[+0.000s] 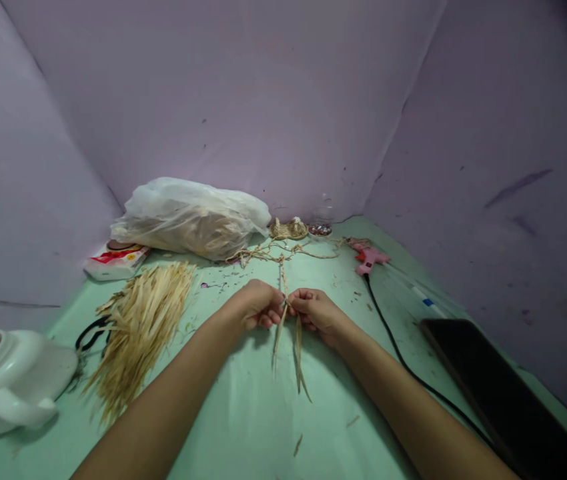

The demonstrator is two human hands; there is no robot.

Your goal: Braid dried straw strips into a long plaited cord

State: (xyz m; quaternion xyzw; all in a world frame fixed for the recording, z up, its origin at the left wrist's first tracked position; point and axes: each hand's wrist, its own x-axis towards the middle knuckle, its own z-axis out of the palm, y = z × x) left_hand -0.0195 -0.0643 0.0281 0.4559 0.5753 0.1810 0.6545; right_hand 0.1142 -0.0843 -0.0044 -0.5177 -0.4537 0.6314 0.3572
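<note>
Above the green tabletop (243,413), left hand (260,305) and right hand (316,310) both pinch thin braid (284,272), strands (299,357) dangling; straw bundle (141,333) leftward, glue gun (369,257) rightward.

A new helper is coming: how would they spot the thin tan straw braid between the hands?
Over the pale green table, find the left hand and right hand near the middle. The thin tan straw braid runs from them toward the tangled tan cords beyond. Unlike those cords, it is straight, pinched by both hands, with loose straw tails hanging.
</note>
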